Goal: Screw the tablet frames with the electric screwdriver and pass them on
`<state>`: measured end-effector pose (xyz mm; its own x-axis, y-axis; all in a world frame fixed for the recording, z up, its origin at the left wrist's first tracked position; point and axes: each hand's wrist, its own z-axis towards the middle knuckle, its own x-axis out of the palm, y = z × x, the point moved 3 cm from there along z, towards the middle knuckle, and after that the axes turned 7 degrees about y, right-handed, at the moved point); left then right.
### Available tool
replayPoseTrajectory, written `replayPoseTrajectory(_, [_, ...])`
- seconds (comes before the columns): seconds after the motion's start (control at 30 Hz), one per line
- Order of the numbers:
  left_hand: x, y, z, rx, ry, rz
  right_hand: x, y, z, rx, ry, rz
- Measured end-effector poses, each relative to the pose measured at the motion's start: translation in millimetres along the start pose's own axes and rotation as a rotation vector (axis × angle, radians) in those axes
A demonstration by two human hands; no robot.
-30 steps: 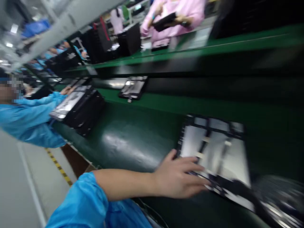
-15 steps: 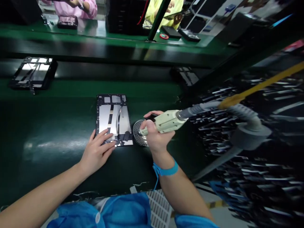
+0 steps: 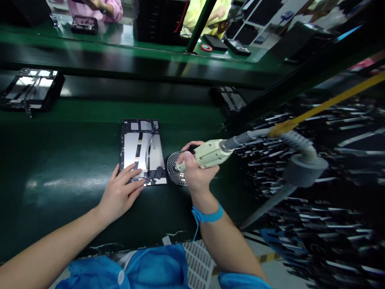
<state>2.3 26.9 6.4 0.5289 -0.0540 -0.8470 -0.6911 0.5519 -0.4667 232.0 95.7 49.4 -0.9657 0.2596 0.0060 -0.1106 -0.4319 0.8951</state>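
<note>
Left hand: the left hand (image 3: 120, 194) lies flat and unclenched, fingers spread on the lower left corner of the tablet frame (image 3: 142, 150), pressing rather than grasping; it looks placed to pin the frame to the belt so that it does not slide.

Right hand: the right hand (image 3: 195, 170) is clenched around the pale electric screwdriver (image 3: 207, 154), held slanting with its tip down over the round screw tray (image 3: 175, 173), probably so the bit can meet a screw there.

Tablet frame: it lies flat, open side up, in the middle of the frame on the dark green belt (image 3: 75, 176), its silver plate and black ribbon strips showing; the screw tray sits just beside its lower right corner, within easy reach of the tool.

Cable: a grey hose and a yellow cord (image 3: 327, 103) run from the screwdriver's rear to the upper right, apparently hanging the tool from above.

Wrist: one blue strap (image 3: 209, 216) rings the right wrist, likely for grounding.

Count, frames: three open frames in view, with one at the hands, one at the upper left (image 3: 30, 88) and a darker one right of centre (image 3: 230, 98).

Count, tools: one screwdriver, one screw tray.

Count, others: two co-workers at the top edge, a pink sleeve (image 3: 99, 8) and a yellow garment (image 3: 210, 12); what their hands hold is too small to tell.
</note>
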Motion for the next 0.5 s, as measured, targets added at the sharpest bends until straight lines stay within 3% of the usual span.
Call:
replayPoseTrajectory(0.23, [1.8,0.8,0.0,-0.013,-0.004,-0.021,-0.8,0.1,1.3,-0.003,-0.011,-0.008])
replayPoseTrajectory(0.4, [4.4,0.0,1.5,-0.044,-0.019,-0.078,3.5,21.5,1.1,-0.026,-0.043,0.061])
replayPoseTrajectory(0.5, [6.2,0.6,2.4,-0.044,-0.024,-0.102,18.8,37.5,-7.7,-0.042,0.064,0.138])
